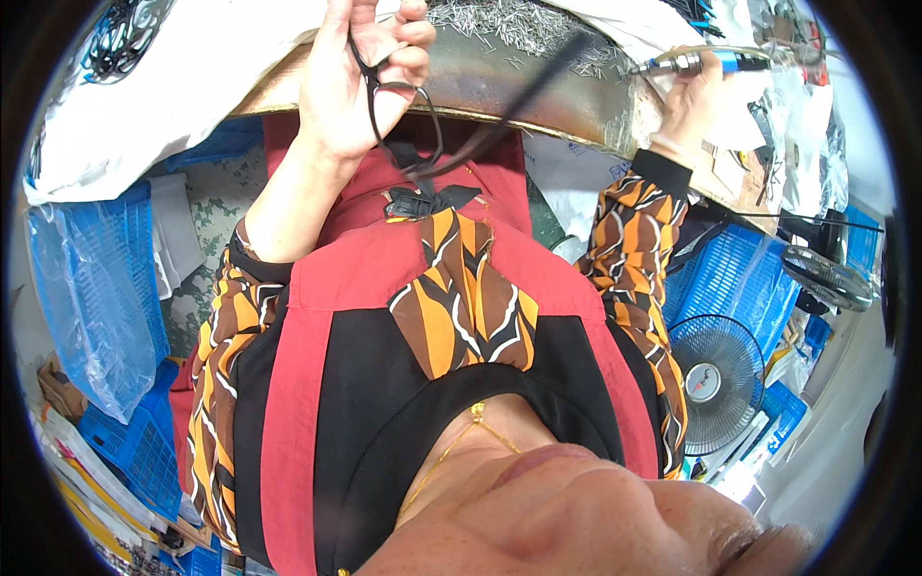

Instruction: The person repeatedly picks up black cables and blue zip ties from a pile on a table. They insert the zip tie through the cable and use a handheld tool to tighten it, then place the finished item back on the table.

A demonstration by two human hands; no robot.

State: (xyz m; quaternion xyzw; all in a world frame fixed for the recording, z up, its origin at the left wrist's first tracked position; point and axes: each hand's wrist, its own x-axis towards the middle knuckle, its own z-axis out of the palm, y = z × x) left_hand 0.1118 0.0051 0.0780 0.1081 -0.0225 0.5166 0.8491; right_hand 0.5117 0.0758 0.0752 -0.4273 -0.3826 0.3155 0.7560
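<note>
My left hand [360, 91] is raised in front of the apron at the bench edge, its fingers curled round a black eyeglass frame [373, 82]. The rims hang below the palm, and one temple arm stretches up to the right, smeared by motion. At the right end of the bench, my right hand [690, 104] grips a slim blue and silver power screwdriver [744, 62]. Its narrow tip points left, toward a heap of small metal pins or screws [519, 27]. That heap lies on a worn metal surface [461, 72] between my hands.
White sheeting [221, 67] covers the bench at left, with a bundle of black frame parts [123, 38] on it. Blue plastic crates [96, 250] stand below at left, others at right. Two fans, one a black round fan [715, 384], stand at right.
</note>
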